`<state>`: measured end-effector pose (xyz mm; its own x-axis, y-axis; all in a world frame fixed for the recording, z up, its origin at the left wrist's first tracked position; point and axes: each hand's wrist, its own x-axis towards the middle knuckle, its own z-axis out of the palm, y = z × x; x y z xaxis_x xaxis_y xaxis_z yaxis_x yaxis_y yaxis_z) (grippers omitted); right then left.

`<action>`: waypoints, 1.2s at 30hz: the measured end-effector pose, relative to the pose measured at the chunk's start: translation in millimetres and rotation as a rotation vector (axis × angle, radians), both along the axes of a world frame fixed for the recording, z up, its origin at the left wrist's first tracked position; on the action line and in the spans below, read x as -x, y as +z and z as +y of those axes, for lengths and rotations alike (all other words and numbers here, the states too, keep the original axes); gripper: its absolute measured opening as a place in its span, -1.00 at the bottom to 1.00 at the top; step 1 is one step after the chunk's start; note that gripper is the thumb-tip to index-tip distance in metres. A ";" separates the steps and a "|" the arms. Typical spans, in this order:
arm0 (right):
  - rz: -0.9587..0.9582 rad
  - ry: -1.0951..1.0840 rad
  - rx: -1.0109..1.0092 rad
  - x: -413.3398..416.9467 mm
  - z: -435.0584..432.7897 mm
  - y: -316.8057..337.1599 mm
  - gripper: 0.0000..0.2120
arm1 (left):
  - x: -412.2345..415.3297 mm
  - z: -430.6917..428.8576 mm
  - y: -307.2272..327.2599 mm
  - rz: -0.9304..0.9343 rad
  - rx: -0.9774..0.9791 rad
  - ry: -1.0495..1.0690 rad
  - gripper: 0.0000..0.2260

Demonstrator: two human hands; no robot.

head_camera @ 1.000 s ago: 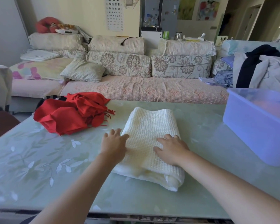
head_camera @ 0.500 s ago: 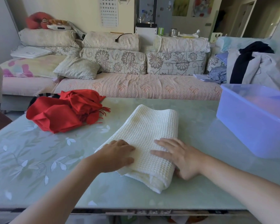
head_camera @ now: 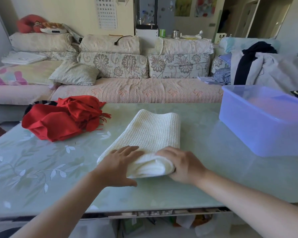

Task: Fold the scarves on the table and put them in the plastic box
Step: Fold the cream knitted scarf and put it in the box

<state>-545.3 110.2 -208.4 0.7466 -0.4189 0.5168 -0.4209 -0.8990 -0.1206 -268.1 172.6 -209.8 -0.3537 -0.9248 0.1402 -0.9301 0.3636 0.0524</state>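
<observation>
red fringed scarf [head_camera: 58,121]: heaped unfolded on the far-left part of the pale green leaf-patterned table [head_camera: 33,169], fringe trailing to the right; well apart from both hands.
black-and-white striped cloth [head_camera: 40,104]: peeks out behind the red heap at the table's far edge; mostly hidden.
left hand [head_camera: 117,166]: rests on the near-left corner of the cream waffle-knit scarf [head_camera: 153,131]; grip spread, 4 fingers fairly straight on top of the cloth, thumb stretched out on the table along the near edge.
cream waffle-knit scarf: lies in the middle of the table, folded into 1 long thick pad running from the hands away toward the sofa; near end doubled into a rounded fold, several layers showing between the 2 hands; not in the box.
right hand [head_camera: 186,166]: set on the near-right corner of the same scarf; grip curled over the rounded fold, fingertips on top, palm against the side; thumb hidden.
translucent blue plastic box [head_camera: 258,121]: stands on the right part of the table, open on top, well apart from the cream scarf; right end cut off by the frame edge.
floral sofa [head_camera: 136,90]: just beyond the table's far edge, cushions along its back, clothes [head_camera: 265,66] piled at its right end.
</observation>
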 end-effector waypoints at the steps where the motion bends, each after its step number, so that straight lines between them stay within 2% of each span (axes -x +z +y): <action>1: -0.071 -0.026 -0.056 3.8 -2.2 7.8 -0.56 | 0.9 0.0 -1.0 0.002 0.058 -0.011 -0.13; 4: -0.201 -0.088 -0.201 18.2 -4.1 28.3 -0.58 | 4.2 0.8 -3.8 0.034 0.185 -0.018 -0.39; 6: -0.223 -0.134 -0.290 26.6 -6.1 36.9 -0.60 | 6.4 2.2 4.7 0.109 0.215 0.011 -0.53; 9: -0.281 -0.138 -0.526 30.7 -14.9 52.0 -0.68 | 8.3 1.1 41.0 0.183 0.218 0.015 -0.63; 11: -0.414 -0.014 -0.773 32.8 -22.3 66.5 -0.68 | 8.1 -2.1 72.9 0.182 0.247 0.007 -0.66; 13: -0.552 0.016 -0.921 34.9 -29.1 80.3 -0.69 | 8.7 -11.3 98.6 0.136 0.351 0.024 -0.65; 16: -0.719 -0.126 -0.968 37.2 -48.3 86.1 -0.76 | 18.1 -45.2 119.5 0.010 0.544 0.090 -0.62; 19: -0.784 -0.456 -0.895 38.1 -79.4 73.2 -0.73 | 39.8 -94.3 115.3 -0.051 0.619 0.226 -0.67; 21: -0.716 -0.690 -0.862 43.2 -98.9 58.0 -0.72 | 60.9 -117.4 100.6 -0.063 0.564 0.312 -0.63; 23: -0.458 -0.853 -0.848 50.4 -115.0 38.3 -0.60 | 83.7 -128.7 77.3 -0.023 0.395 0.316 -0.66; 25: -0.265 -0.910 -0.853 56.4 -126.3 25.3 -0.42 | 98.9 -131.3 50.5 0.041 0.191 0.330 -0.69; 27: -0.270 -0.825 -0.857 58.8 -134.1 23.9 -0.34 | 101.7 -126.4 31.7 0.123 0.033 0.348 -0.61; 30: -0.212 -0.659 -0.831 56.7 -134.6 29.4 -0.48 | 87.0 -127.5 25.3 0.177 -0.076 0.302 -0.53; 32: -0.144 -0.687 -0.830 50.7 -125.5 32.5 -0.73 | 74.1 -130.8 29.0 0.117 -0.100 0.292 -0.54; 33: -0.112 -0.708 -0.817 47.2 -120.4 34.7 -0.79 | 68.2 -132.0 30.9 0.087 -0.092 0.307 -0.57; 36: -0.038 -0.684 -0.856 32.0 -102.0 47.7 -0.70 | 54.5 -128.9 40.7 0.028 -0.003 0.350 -0.63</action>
<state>-577.2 8.1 -160.7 0.2093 -0.9698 -0.1252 -0.7819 -0.0891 -0.6170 -322.6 43.7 -169.1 -0.0114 -0.9897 0.1427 -0.9965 0.0230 0.0805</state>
